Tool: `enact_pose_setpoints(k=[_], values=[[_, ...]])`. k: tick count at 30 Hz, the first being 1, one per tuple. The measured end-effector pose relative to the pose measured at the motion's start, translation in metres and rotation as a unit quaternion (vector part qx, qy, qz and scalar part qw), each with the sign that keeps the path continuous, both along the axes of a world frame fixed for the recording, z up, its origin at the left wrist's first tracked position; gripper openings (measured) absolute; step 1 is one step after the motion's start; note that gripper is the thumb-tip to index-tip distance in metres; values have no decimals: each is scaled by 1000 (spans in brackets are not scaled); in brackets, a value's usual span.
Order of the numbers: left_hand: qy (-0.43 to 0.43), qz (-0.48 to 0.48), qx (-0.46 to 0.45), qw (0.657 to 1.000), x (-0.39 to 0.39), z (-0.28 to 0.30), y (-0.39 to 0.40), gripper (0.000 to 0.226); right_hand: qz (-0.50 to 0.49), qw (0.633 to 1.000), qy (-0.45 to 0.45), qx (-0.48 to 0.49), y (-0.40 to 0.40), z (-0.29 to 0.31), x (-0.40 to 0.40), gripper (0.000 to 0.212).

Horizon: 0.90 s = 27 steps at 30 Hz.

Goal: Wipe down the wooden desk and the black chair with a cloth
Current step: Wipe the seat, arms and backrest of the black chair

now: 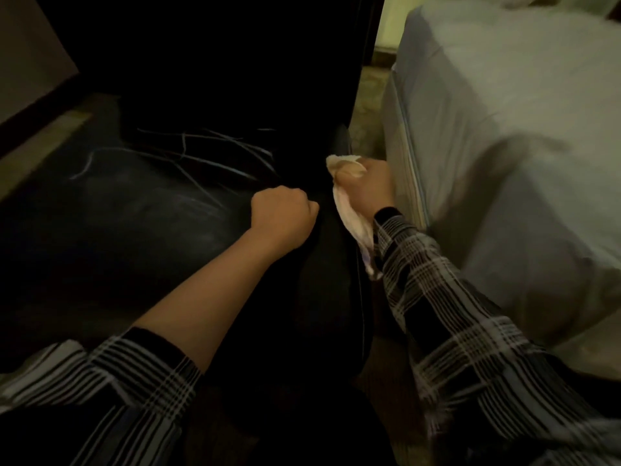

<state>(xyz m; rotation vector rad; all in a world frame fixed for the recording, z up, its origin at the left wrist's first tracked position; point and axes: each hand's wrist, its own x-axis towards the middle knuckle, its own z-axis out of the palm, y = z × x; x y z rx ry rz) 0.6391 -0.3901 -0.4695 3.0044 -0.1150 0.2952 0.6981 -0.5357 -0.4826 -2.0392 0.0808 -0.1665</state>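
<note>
- One cloth, pale and crumpled, hangs from the right hand against the right outer edge of the black chair, with a loose tail trailing down beside the plaid sleeve.
- Right hand: fingers closed tight round the cloth, pressing it to the chair's side.
- Left hand: curled into a fist resting on the seat near its right edge; it seems to hold nothing, perhaps bracing the chair.
- Chair seat: dark and creased, with pale scuff lines near the back; the backrest rises into shadow.
- Bed: grey covers, just beside the chair on the right, leaving a narrow gap where the right hand works.
- Desk: I cannot tell where it stands; nothing here clearly shows it.
- Risks, as I judge them: the dangling tail could snag in the gap or drag on the floor and pick up dirt; dim light could hide missed patches; an unbraced chair might shift under pressure.
</note>
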Motion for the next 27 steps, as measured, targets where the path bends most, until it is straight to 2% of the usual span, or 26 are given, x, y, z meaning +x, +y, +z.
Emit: enact_pose_setpoints(k=[5, 9, 13, 17, 19, 22, 23, 25, 27], values=[[-23, 31, -39, 999, -4, -5, -2, 39, 29, 998, -2, -58, -10, -9, -29, 49], [-34, 14, -49, 998, -6, -10, 3, 39, 60, 995, -10, -76, -7, -2, -24, 38], [-40, 2, -53, 998, -2, -11, 2, 40, 4, 996, -4, -90, 3, 5, 30, 44], [-43, 11, -87, 995, 1, -7, -2, 37, -30, 983, 14, -182, 15, 11, 63, 34], [-44, 26, -126, 991, 0, -5, -4, 35, -16, 976, -1, -218, 15, 10, 62, 36], [-63, 33, -198, 978, -4, -2, -4, 35, 43, 963, -27, -263, 14, 10, 39, 53], [-68, 38, -231, 970, -6, -1, -3, 35, 62, 958, -37, -277, 15, 14, 24, 50], [-73, 61, -325, 941, -8, 2, 1, 36, 103, 950, -45, -293, 18, 21, -7, 31], [-88, 87, -441, 889, -12, 6, 8, 40, 149, 935, -65, -314, 25, 27, -35, 20]])
